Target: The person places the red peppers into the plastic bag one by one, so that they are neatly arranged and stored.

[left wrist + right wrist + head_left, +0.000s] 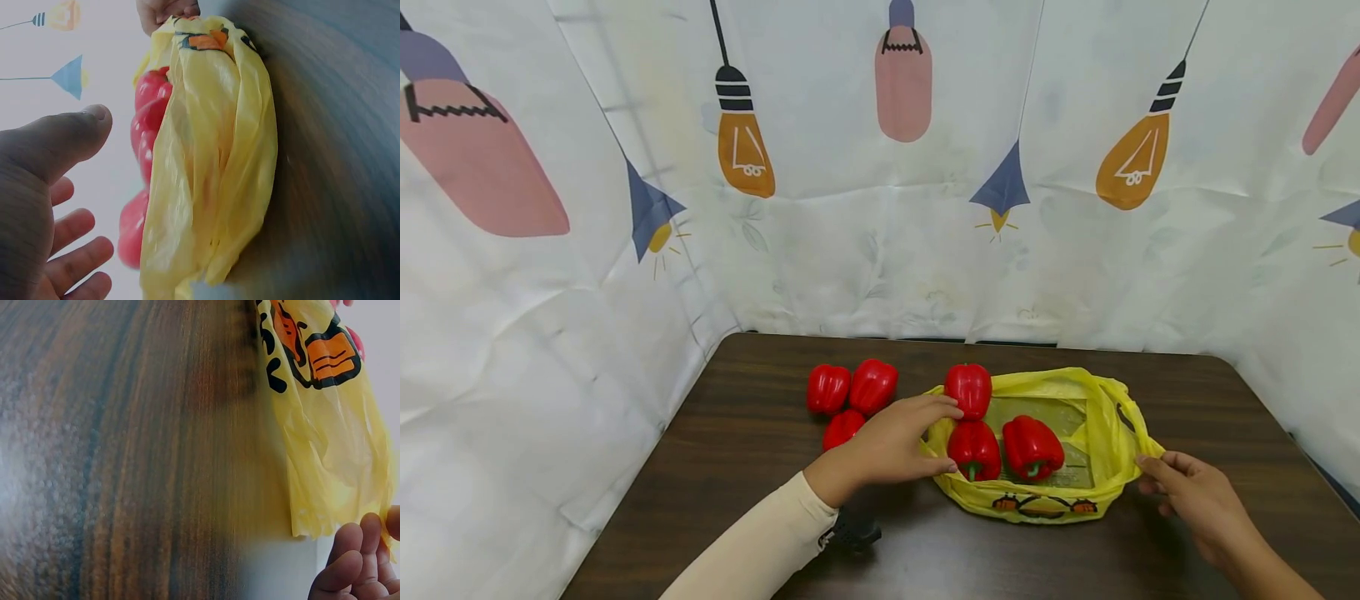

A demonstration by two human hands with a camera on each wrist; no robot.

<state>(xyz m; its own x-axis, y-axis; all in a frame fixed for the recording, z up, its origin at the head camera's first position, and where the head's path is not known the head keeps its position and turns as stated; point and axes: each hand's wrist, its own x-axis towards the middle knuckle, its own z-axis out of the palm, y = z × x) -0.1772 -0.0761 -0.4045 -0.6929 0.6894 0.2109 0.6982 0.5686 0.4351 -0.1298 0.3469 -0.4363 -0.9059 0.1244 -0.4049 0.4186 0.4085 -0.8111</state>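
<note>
- Head view, lower right of centre: I log one bright yellow plastic bag with black-and-orange print (1112, 450), mouth open, on a dark wood-grain table (715, 475).
- Head view, within the bag's mouth: two glossy, blocky red bell peppers (973, 450); a third red bell pepper (967, 390) at its upper left edge, how far in I cannot tell.
- Head view, left of centre: three further red bell peppers (874, 387), grouped outside the bag.
- Head view, centre: left hand (895, 437), fingers extended, thumb apart, beside the bag's left edge; contact unclear to me.
- Head view, lower right: right hand (1198, 496), pinching the bag's edge between thumb and fingers.
- Left wrist view, left side: thumb and fingers spread, holding nothing.
- Right wrist view, lower right corner: fingertips and thumb meet at the yellow edge.
- Risks, my judgement: the edge pepper could roll out if the left rim sags; a slipping pinch could let the mouth fold; a hard tug might tear the film.
</note>
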